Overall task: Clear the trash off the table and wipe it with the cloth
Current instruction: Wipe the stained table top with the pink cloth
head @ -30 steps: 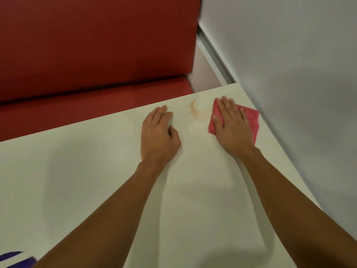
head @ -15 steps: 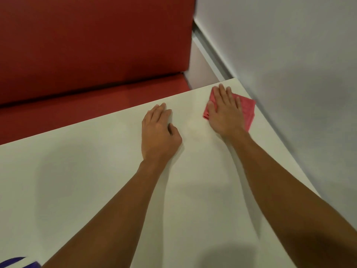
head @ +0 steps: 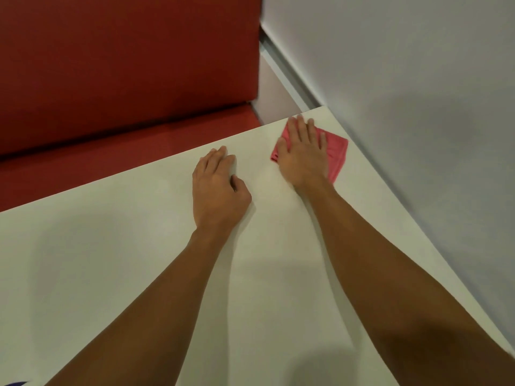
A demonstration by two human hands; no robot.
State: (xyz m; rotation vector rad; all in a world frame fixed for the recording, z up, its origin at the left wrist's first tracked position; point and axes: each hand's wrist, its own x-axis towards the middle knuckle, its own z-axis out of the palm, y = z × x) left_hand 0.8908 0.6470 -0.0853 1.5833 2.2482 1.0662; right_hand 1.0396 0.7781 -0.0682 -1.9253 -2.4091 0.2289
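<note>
Lying folded flat near the far right corner of the desk (head: 111, 260), the pink cloth (head: 335, 151) is sitting under your right hand (head: 302, 154), which is pressing down on it with straight, slightly spread fingers instead of curling round it. That flat palm is probably there to spread pressure across the whole fold, so wiping looks like the step in hand. Your fingertips are reaching the desk's far edge, and the cloth's outer corner is lying close to the grey wall (head: 418, 107) that is running along the right side, so you seem to be working right into the corner. Your left hand (head: 217, 190) is resting palm down just beside the cloth and apart from it, fingers relaxed and together, holding nothing. It is likely bracing you as you are leaning forward. Beyond the far edge the red bench seat (head: 125, 146) is showing. A dark purple sliver (head: 14, 383) is peeking in at the bottom left, too little of it to identify.
</note>
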